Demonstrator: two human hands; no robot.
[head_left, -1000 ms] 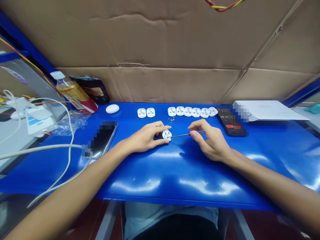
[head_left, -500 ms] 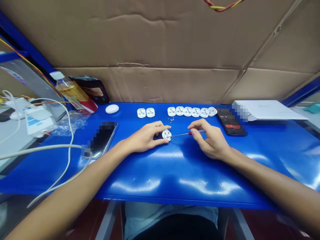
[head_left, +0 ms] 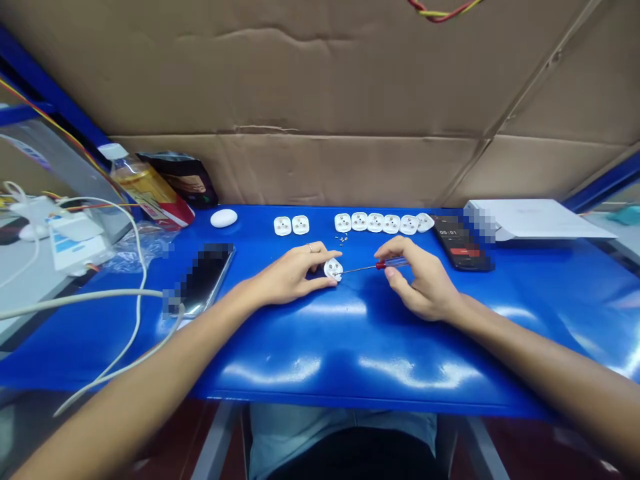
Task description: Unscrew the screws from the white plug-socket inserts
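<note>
My left hand point(head_left: 295, 275) pinches a white piece point(head_left: 333, 267) between thumb and forefinger, the thumb at its near edge and the forefinger over its far side; my right hand point(head_left: 423, 283), fingers curled, grips a screwdriver point(head_left: 381, 265) by its clear, red-collared handle, the shaft pointing to 9 o'clock and the tip on the piece. I can't tell whether that piece lies flat on the blue desk point(head_left: 325, 353) or is slightly raised.

With it as the middle of the dial, a pale cable point(head_left: 120, 292) crosses at 9, near a dark phone point(head_left: 210, 283) beyond my left forearm. Toward 10 are a leaning bottle point(head_left: 153, 193) of yellow drink, a black pouch point(head_left: 193, 183) and a smooth white oval point(head_left: 224, 218). Two similar white squares point(head_left: 283, 226) sit side by side between 10 and 11. Tiny screw-like bits point(head_left: 342, 239) lie scattered just past 12. Behind them, six more pieces point(head_left: 376, 223) line up from 12 to 2. Between 2 and 3 lie another phone point(head_left: 460, 243), its screen lit, and a flat white box point(head_left: 540, 220).
</note>
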